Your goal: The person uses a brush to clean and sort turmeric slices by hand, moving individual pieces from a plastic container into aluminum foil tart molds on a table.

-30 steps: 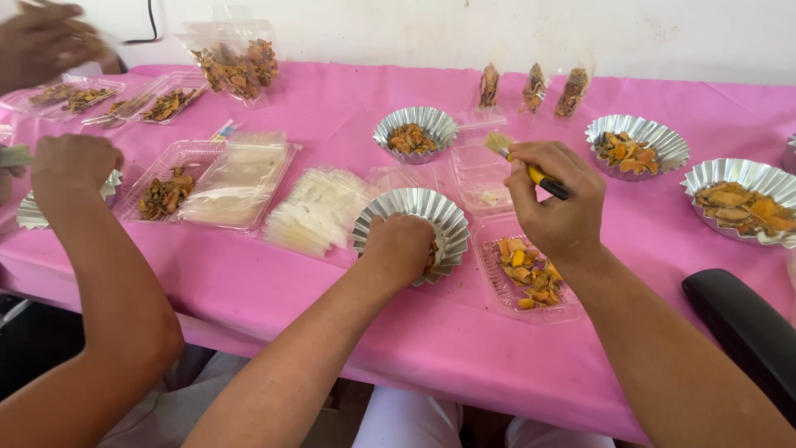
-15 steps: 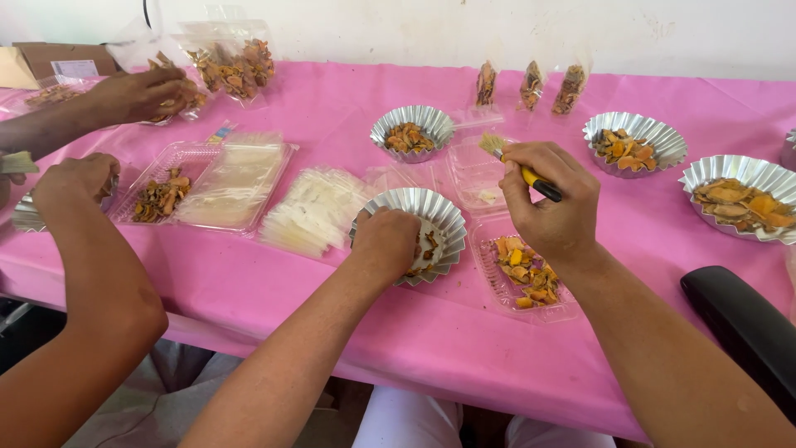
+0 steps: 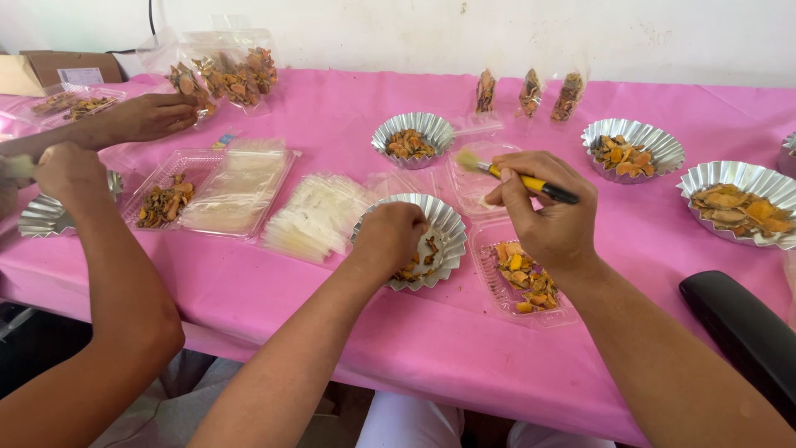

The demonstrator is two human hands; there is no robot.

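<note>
My left hand (image 3: 390,236) reaches into a fluted foil dish (image 3: 448,228) of orange-brown dried slices at the table's middle. Its fingers curl down among the slices, and what they hold is hidden. My right hand (image 3: 547,216) is shut on a small brush (image 3: 518,178) with a yellow and black handle, bristles pointing left. It hovers over a clear plastic tray (image 3: 522,278) with yellow and orange slices. Another clear tray (image 3: 473,187) lies just behind the brush.
A pink cloth (image 3: 332,108) covers the table. More foil dishes of slices (image 3: 412,137) (image 3: 632,149) (image 3: 738,199) stand behind and to the right. Stacked clear bags (image 3: 315,216) and trays (image 3: 236,187) lie left. A co-worker's hands (image 3: 153,116) (image 3: 70,170) work at the left. A black chair arm (image 3: 738,332) is at right.
The co-worker's far hand has come forward from the back left corner to the bag of dried slices. My own two hands have hardly moved.
</note>
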